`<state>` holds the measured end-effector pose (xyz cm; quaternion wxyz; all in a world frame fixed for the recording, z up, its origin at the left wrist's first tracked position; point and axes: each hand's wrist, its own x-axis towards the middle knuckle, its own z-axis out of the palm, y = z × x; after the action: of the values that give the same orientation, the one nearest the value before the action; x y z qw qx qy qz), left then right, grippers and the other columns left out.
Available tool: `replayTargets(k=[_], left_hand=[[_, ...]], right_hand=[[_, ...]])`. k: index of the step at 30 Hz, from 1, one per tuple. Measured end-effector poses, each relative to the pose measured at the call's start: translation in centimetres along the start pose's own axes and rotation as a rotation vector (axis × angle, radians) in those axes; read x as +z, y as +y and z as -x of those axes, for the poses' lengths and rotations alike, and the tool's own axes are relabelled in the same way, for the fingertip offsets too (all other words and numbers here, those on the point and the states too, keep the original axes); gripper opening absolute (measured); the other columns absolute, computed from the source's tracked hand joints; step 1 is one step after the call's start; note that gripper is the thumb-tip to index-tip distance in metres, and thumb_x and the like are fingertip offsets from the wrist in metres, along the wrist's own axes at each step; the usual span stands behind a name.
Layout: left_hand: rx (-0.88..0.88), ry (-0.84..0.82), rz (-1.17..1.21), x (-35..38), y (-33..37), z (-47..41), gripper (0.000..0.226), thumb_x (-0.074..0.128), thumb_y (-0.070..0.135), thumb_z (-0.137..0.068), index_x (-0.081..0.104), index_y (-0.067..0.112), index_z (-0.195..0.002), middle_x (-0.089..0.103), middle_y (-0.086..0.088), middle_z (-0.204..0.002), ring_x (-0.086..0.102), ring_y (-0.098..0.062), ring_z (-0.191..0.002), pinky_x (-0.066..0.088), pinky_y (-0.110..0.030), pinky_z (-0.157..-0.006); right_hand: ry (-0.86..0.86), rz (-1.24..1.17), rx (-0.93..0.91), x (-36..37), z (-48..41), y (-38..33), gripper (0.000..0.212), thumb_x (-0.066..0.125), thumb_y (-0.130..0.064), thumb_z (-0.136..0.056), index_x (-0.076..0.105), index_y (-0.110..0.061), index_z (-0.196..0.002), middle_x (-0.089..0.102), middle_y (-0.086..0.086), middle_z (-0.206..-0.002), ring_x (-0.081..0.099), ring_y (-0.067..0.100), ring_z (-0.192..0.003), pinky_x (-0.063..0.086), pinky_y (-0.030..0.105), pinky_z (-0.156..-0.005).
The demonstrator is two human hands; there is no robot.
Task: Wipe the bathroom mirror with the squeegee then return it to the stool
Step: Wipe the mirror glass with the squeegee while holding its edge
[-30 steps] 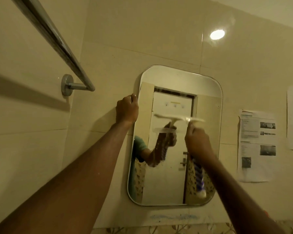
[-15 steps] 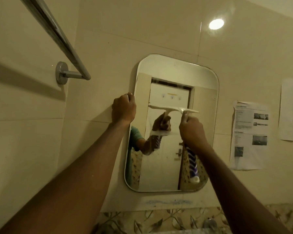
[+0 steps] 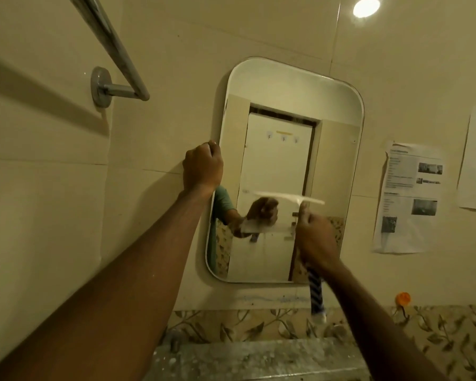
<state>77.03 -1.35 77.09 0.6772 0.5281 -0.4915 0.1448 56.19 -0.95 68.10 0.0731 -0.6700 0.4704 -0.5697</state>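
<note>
A rounded rectangular mirror (image 3: 280, 89) hangs on the cream tiled wall. My right hand (image 3: 315, 237) grips the handle of a squeegee (image 3: 289, 198); its pale blade lies level against the glass at about mid-height, and the blue-and-white striped handle end sticks out below my wrist. My left hand (image 3: 202, 167) curls round the mirror's left edge at mid-height. The glass reflects a white door, my arm and the squeegee. No stool is in view.
A chrome towel rail (image 3: 113, 42) juts from the wall at the upper left. Printed paper sheets (image 3: 410, 199) are stuck to the wall right of the mirror. Below runs a leaf-patterned tile band (image 3: 451, 342), an orange hook (image 3: 402, 298) and a grey sink ledge (image 3: 259, 358).
The squeegee blade has slid down the glass from the upper middle to mid-height, my right hand moving with it. My left hand has kept its hold on the mirror's edge. The camera tilted down.
</note>
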Motion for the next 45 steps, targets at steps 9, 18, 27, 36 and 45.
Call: replayTargets(k=[9,18,27,36,45], left_hand=[[0.017,0.019,-0.018,0.3,-0.3,-0.1,0.041,0.034,0.021,-0.1,0.065,-0.003,-0.089,0.069,-0.022,-0.092,0.061,-0.032,-0.084,0.03,-0.026,-0.065],[0.038,0.031,-0.035,0.4,-0.5,0.2,0.041,0.033,0.02,-0.101,0.065,-0.003,-0.089,0.069,-0.019,-0.089,0.051,-0.014,-0.071,0.027,-0.02,-0.054],[0.034,0.037,-0.005,0.5,-0.7,0.1,0.04,0.033,0.019,-0.101,0.064,-0.003,-0.088,0.068,-0.02,-0.088,0.057,-0.02,-0.073,0.031,-0.023,-0.062],[0.056,0.06,0.001,0.5,-0.6,0.2,0.039,0.035,0.019,-0.1,0.065,-0.003,-0.088,0.069,-0.02,-0.088,0.06,-0.022,-0.075,0.032,-0.023,-0.062],[0.073,0.077,0.003,1.0,-1.1,-0.3,0.039,0.035,0.019,-0.099,0.065,-0.001,-0.084,0.069,-0.02,-0.086,0.063,-0.029,-0.08,0.033,-0.026,-0.063]], right_hand=[[0.036,0.056,0.013,3.6,5.3,4.9,0.053,0.026,-0.034,-0.104,0.057,-0.008,-0.069,0.059,0.014,-0.061,0.058,0.029,-0.053,0.045,0.034,-0.046],[-0.089,0.025,0.092,3.1,6.9,5.2,0.052,0.029,-0.034,-0.104,0.052,-0.011,-0.063,0.049,0.006,-0.055,0.044,0.019,-0.047,0.041,0.033,-0.046],[0.025,0.033,0.026,4.3,6.5,6.3,0.047,0.027,-0.034,-0.104,0.054,-0.015,-0.07,0.057,0.008,-0.059,0.05,0.015,-0.048,0.037,0.025,-0.042],[-0.034,-0.005,0.123,5.8,11.1,8.3,0.049,0.027,-0.036,-0.103,0.049,-0.017,-0.063,0.053,0.004,-0.055,0.05,0.014,-0.047,0.037,0.026,-0.044],[0.057,-0.02,0.017,5.3,6.9,6.5,0.048,0.026,-0.035,-0.103,0.058,-0.013,-0.074,0.057,0.008,-0.056,0.053,0.019,-0.045,0.04,0.027,-0.038]])
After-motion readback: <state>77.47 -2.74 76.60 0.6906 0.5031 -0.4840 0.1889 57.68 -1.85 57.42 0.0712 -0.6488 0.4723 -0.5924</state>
